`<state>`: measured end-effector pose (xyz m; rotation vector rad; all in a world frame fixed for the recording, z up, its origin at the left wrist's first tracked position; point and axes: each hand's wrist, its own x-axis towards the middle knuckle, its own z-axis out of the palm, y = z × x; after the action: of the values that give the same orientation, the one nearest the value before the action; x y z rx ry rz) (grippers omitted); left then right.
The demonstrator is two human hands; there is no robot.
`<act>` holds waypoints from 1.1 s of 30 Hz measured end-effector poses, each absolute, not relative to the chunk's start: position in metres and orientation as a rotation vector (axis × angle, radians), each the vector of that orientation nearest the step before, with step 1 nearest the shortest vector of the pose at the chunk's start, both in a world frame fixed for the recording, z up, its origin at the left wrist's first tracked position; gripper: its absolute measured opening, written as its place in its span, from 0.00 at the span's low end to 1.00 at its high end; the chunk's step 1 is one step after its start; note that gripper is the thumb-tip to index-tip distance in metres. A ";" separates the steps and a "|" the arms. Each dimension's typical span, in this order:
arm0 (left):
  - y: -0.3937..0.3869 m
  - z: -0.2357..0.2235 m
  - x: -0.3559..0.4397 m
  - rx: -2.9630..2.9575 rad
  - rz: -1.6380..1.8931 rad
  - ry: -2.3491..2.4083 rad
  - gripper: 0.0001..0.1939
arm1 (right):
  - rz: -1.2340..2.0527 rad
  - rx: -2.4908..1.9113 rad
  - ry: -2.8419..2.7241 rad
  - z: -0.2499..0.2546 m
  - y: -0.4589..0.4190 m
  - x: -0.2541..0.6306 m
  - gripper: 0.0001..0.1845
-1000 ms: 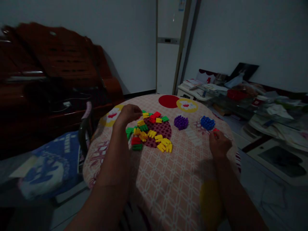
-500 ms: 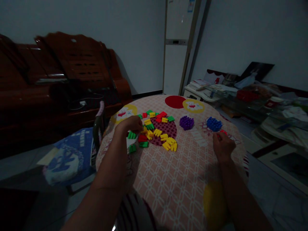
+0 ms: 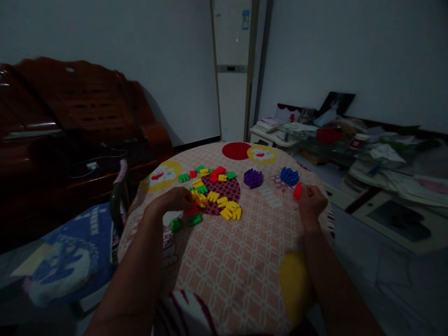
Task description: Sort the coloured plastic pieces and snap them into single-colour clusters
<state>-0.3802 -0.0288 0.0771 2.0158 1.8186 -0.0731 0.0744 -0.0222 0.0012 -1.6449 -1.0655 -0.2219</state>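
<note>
My right hand (image 3: 312,201) is closed with a red toy building block (image 3: 297,191) pinched between thumb and fingers, just above the right side of the table. Beyond it stands a cluster of joined blue blocks (image 3: 289,176). At the left, my left hand (image 3: 177,199) hangs low over the scattered pieces with its fingers curled together. Its fingertips are beside a red block (image 3: 192,210) and yellow blocks (image 3: 199,198); whatever they pinch is hidden. Green blocks (image 3: 195,220) lie just in front of that hand. A purple block cluster (image 3: 253,178) stands between the hands.
More yellow blocks (image 3: 231,210) lie on the round patterned tablecloth (image 3: 227,261). A chair with a blue cover (image 3: 73,254) stands at the left, before a wooden sofa (image 3: 87,107). A cluttered glass-topped cabinet (image 3: 315,140) runs along the right.
The view has turned to the right. My left hand has come down closer to the red and green blocks. My right hand has lifted slightly, and its red block now shows more clearly.
</note>
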 end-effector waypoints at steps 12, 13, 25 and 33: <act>0.021 0.075 -0.207 1.912 0.563 1.026 0.11 | -0.186 -1.624 -0.905 -0.005 -0.023 0.093 0.12; 0.026 0.067 -0.183 1.872 0.572 0.978 0.10 | -0.190 -1.627 -0.910 -0.005 -0.023 0.093 0.12; 0.045 -0.002 -0.066 2.000 0.788 0.935 0.15 | -0.174 -1.649 -0.890 -0.007 -0.020 0.098 0.12; 0.032 -0.009 -0.074 2.094 0.856 0.876 0.17 | -0.198 -1.632 -0.896 -0.009 -0.021 0.099 0.12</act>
<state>-0.0737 0.0319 -0.0087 2.0941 0.8756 0.8564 0.0991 -0.0214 -0.0086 -1.6316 -0.8964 -0.1975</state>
